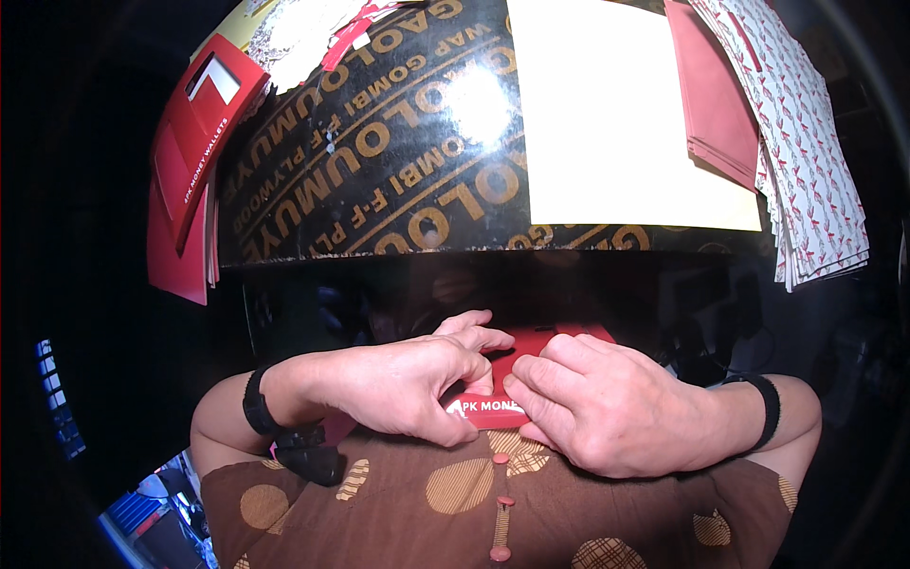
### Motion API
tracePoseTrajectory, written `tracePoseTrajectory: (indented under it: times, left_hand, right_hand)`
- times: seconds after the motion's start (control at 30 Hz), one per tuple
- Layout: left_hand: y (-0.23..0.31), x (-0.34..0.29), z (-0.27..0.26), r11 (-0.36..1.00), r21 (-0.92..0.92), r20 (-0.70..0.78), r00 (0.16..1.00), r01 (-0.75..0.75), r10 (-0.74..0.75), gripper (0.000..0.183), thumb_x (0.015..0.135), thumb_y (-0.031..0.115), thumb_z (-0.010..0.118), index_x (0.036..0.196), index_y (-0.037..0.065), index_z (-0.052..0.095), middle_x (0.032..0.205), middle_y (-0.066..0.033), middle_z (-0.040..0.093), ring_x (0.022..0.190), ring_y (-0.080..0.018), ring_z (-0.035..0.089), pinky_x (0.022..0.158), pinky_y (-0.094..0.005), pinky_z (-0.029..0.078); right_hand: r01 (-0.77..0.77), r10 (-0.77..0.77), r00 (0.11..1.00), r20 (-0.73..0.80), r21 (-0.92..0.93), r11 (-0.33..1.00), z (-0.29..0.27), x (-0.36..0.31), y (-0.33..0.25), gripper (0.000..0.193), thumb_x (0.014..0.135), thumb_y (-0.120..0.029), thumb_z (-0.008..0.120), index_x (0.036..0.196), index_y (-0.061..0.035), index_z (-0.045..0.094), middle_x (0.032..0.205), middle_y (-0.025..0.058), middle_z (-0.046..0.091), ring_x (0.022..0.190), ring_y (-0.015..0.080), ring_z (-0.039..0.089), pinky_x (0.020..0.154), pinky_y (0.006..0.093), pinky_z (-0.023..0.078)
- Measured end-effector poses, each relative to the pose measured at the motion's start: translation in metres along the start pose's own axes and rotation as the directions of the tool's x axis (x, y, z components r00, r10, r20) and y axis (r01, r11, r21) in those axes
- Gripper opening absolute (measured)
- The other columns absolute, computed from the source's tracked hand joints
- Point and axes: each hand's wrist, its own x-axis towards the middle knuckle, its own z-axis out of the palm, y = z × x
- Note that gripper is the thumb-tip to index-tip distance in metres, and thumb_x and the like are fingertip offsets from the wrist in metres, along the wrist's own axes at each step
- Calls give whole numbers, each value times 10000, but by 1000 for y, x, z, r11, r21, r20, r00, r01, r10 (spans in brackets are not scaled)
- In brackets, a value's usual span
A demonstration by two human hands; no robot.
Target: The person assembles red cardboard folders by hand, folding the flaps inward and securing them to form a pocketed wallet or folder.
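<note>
Close in front of my body I hold a flat red cardboard wallet box (497, 420), its narrow edge with white print turned toward me. My left hand (412, 379) pinches the left part of that edge between thumb and index finger, while its other fingers stretch out over the top face. On the right part, my right hand (607, 408) has its fingers bent and pressed together, with its thumb low against the front edge. Much of the box is hidden beneath both hands; its far corner shows past the right fingers.
Ahead is a dark printed plywood board (379, 142). A similar red box (204, 142) hangs over its left edge, on pink card (180, 261). Pale yellow sheets (607, 142), red envelopes (716, 104) and patterned paper sheets (806, 161) lie at right. Paper scraps (299, 33) are far left.
</note>
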Motion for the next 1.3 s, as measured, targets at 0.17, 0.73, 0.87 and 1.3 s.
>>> tracePoseTrajectory:
  times: [0.17, 0.73, 0.87, 1.3]
  left_hand:
    - [-3, 0, -3, 999, -11, 15, 999, 30, -30, 242, 795, 137, 738, 961, -9, 641, 1414, -354, 430, 1505, -446, 158, 1232, -525, 90]
    - [-8, -18, 1, 999, 4, -65, 997, -31, 32, 313, 812, 192, 810, 1007, 36, 621, 1550, -311, 310, 1523, -477, 33, 1208, -552, 130]
    - [-11, -15, 2, 1000, 8, -13, 1000, 3, -2, 280, 792, 168, 807, 964, 37, 630, 1561, -297, 307, 1524, -474, 16, 1214, -565, 79]
    - [-12, -7, 1, 992, -116, 47, 998, -38, 44, 214, 796, 130, 728, 927, 20, 599, 1551, -312, 309, 1524, -468, 18, 1229, -528, 92]
  right_hand:
    - [9, -9, 1000, -5, -29, 1000, 2, 2, 0, 367, 796, -160, 743, 1024, 117, 668, 957, 166, 633, 838, 271, 602, 732, 359, 531]
    - [-21, 19, 999, 47, 54, 998, -3, 2, -3, 410, 778, -181, 782, 1040, 110, 659, 944, 173, 635, 824, 279, 594, 718, 372, 525]
    - [-7, 4, 999, 45, 53, 999, -3, 2, -3, 421, 778, -197, 784, 1037, 110, 661, 953, 175, 636, 830, 279, 597, 717, 379, 526]
    - [17, -17, 1000, -7, 44, 999, 1, 0, 2, 289, 846, -196, 707, 936, 64, 617, 871, 133, 565, 830, 251, 547, 739, 359, 487]
